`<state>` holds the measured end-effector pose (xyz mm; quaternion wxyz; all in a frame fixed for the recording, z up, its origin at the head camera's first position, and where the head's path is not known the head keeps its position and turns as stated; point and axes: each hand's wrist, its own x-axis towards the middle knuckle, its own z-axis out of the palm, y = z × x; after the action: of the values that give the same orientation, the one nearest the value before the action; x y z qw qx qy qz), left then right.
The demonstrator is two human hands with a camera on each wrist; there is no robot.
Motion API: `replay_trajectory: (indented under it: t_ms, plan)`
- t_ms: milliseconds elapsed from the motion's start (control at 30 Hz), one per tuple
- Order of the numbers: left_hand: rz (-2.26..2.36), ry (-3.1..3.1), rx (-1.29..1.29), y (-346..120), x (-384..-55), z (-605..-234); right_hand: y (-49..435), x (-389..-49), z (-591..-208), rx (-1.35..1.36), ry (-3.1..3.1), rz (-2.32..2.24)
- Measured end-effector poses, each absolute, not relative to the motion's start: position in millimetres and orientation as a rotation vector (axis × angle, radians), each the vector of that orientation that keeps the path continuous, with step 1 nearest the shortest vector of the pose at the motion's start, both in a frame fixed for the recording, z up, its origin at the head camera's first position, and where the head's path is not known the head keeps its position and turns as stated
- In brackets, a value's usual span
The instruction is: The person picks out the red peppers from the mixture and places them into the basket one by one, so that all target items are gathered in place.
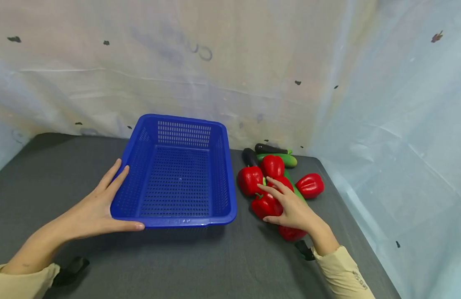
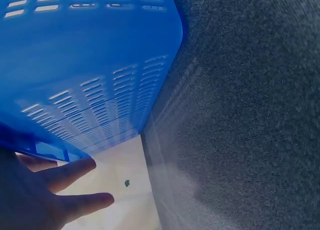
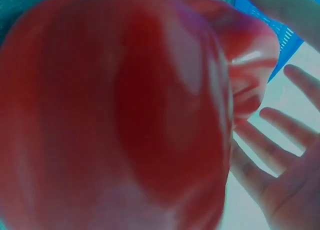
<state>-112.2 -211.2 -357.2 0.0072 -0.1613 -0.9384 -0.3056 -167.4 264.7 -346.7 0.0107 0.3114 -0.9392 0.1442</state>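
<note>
A blue plastic basket (image 1: 178,222) with slotted walls stands at the middle of the table, nothing inside it. My left hand (image 1: 97,209) rests at its near left corner, thumb along the front rim and straight fingers spread by the left side (image 2: 100,100). To the right, my right hand (image 1: 295,209) is spread over a group of red bell peppers. One bell pepper (image 1: 263,206) lies between its thumb and fingers, which are not closed round it. In the right wrist view a large bell pepper (image 3: 125,115) hides much of the scene.
Behind the peppers lie two dark eggplants, one at the back (image 1: 269,148), and a green cucumber (image 1: 286,160). Another green vegetable (image 1: 298,193) is partly hidden. A single bell pepper (image 1: 310,185) sits near the table's right edge. Plastic sheeting (image 1: 230,83) hangs behind the grey table (image 1: 200,265).
</note>
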Motion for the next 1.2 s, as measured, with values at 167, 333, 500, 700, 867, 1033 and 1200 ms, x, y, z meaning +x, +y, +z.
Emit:
replay_trajectory:
  t_ms: [167,333,500,700,867,1033,1200]
  plan:
    - [-0.977,-2.936,-0.502,-210.7,-111.7,-356.4,267.1,-164.6,-346.0,1.026,-2.929,0.419]
    - [-1.006,-2.931,-0.506,-211.0,-111.4,-358.1,268.3,-162.2,-348.2,1.054,-2.941,0.378]
    - [-1.028,-2.928,-0.511,-210.9,-111.3,-358.8,268.8,-160.3,-349.1,1.059,-2.947,0.392]
    - [-1.035,-2.935,-0.512,-211.6,-112.1,-358.4,269.5,-159.8,-349.3,1.089,-2.929,0.404]
    - [-1.045,-2.933,-0.519,-211.6,-112.4,-358.0,270.0,-158.2,-347.7,1.100,-2.956,0.386]
    - [-1.067,-2.931,-0.518,-211.7,-112.2,-357.7,270.7,-157.1,-346.5,1.127,-2.998,0.386]
    - [-1.083,-2.934,-0.506,-211.4,-112.1,-358.4,270.5,-158.3,-347.3,1.136,-2.995,0.389]
